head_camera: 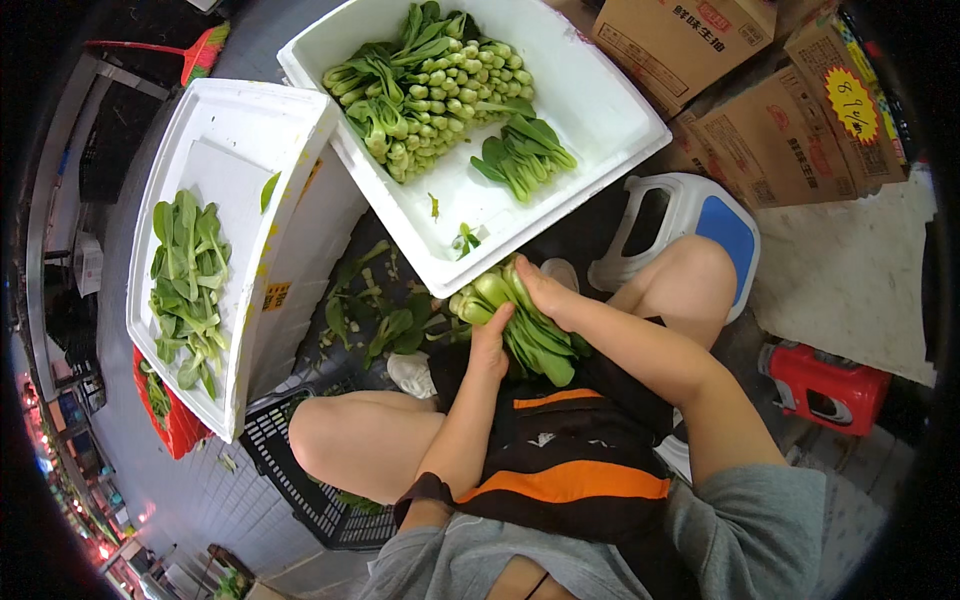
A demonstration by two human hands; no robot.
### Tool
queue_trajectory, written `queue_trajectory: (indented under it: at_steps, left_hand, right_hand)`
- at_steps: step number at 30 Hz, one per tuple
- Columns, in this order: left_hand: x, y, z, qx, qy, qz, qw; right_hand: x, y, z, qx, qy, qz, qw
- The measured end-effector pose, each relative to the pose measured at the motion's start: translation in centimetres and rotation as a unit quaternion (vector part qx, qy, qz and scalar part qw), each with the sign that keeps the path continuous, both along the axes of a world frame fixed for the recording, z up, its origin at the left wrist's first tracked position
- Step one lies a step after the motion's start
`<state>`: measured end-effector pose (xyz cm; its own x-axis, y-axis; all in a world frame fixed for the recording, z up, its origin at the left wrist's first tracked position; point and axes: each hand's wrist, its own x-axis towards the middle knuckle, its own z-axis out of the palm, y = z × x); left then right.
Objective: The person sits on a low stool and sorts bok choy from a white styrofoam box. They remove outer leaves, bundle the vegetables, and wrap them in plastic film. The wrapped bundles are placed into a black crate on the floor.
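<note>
Between my two hands I grip a bunch of bok choy, its pale bases pointing up toward the box and its leaves hanging over my lap. My left hand clasps the near left side, thumb across the stalks. On the far right side my right hand presses against the stems. Just beyond them stands a white styrofoam box. In it lies a dense stack of bok choy, bases facing me, and a smaller loose bunch beside the stack.
At left, loose leaves lie on a styrofoam lid. Trimmed leaves litter the floor. A black plastic crate sits by my left knee. A white-and-blue stool, cardboard boxes and a red container stand at right.
</note>
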<state>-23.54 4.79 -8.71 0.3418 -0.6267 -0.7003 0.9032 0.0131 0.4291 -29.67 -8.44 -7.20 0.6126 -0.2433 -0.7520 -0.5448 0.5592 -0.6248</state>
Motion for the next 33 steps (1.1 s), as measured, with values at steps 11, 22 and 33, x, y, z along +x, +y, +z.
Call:
queue_trajectory:
  at_steps: [11,22,33]
  left_hand:
    - [0.6,0.8,-1.2,-0.019,0.003,-0.004,1.0]
    - [-0.7,2.8,0.5,-0.056,-0.061,-0.141,0.987]
    - [0.9,4.0,6.6,-0.171,-0.124,-0.12,0.97]
  right_hand:
    - [1.8,-0.8,1.0,0.03,0.072,0.081,0.994]
    - [-2.3,3.4,3.4,-0.336,-0.025,0.07,0.939]
    - [-2.0,4.9,11.6,-0.353,-0.142,0.06,0.923]
